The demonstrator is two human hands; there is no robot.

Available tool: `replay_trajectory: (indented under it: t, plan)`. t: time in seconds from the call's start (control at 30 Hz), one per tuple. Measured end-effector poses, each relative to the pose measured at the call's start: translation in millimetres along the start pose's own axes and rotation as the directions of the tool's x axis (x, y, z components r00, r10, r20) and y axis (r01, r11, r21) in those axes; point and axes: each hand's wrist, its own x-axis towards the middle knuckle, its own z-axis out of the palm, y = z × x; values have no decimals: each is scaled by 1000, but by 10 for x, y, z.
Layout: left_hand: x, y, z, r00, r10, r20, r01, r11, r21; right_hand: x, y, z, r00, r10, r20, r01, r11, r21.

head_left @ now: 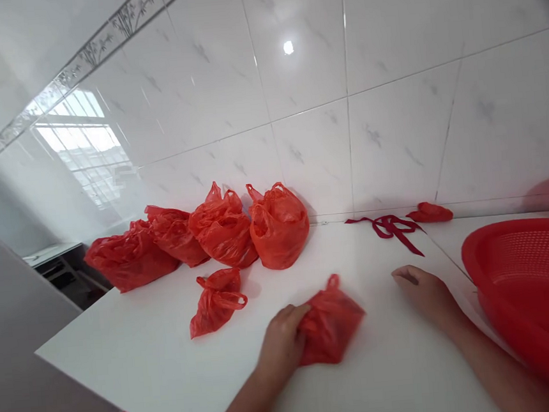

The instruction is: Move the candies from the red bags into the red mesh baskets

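Observation:
My left hand [282,343] grips a small red plastic bag [330,324] that lies on the white counter [163,363], fingers curled over the bag's left edge. My right hand [424,292] rests on the counter to the bag's right, apart from it, fingers curled under with nothing visible in them. Another small knotted red bag [216,299] lies to the left of my left hand.
Several fuller red bags [223,230] stand in a row against the tiled wall. A red ribbon [392,228] and a red scrap [429,213] lie near the wall on the right. A red mesh basket [536,286] sits at the right edge. The counter's left edge drops off.

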Motion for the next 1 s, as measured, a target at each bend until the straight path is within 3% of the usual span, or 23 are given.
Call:
replay_trajectory:
  t: [0.1,0.17,0.27,0.33,0.4,0.5,0.6,0.77,0.9,1.0]
  plan:
    - [-181,-401,-355,987,-138,-85,152,970,192,-15,-21,16,999,-35,1,35,999,13]
    - [-281,-619,-554,956,-210,-204,271,899,344,-32,-42,23,998,-66,1,66,998,26]
    - [-397,-778,-659,889,-134,-437,373,767,522,-49,-68,33,997,-82,-9,83,996,33]
    - [-448,-783,-580,904,19,-428,255,778,574,-51,-74,41,997,-78,-18,78,996,30]
    - [-458,-762,-431,951,122,-284,65,819,571,-45,-72,50,997,-69,-22,70,997,24]
    - [-374,-778,-216,994,100,-39,-71,883,463,-33,-65,59,998,-58,-16,58,998,15]
    - [-226,-855,-118,999,8,35,-22,917,398,-31,-60,63,998,-58,-11,58,998,5]
    - [-32,-828,-32,995,-96,-9,91,899,429,-38,-57,69,996,-86,-23,84,995,-48]
    - [160,-520,236,975,-215,-47,209,835,509,-25,-67,92,996,-86,-37,82,992,-93]
    - [396,-129,570,981,-192,34,149,848,510,-40,-91,129,993,-92,-77,80,985,-153]
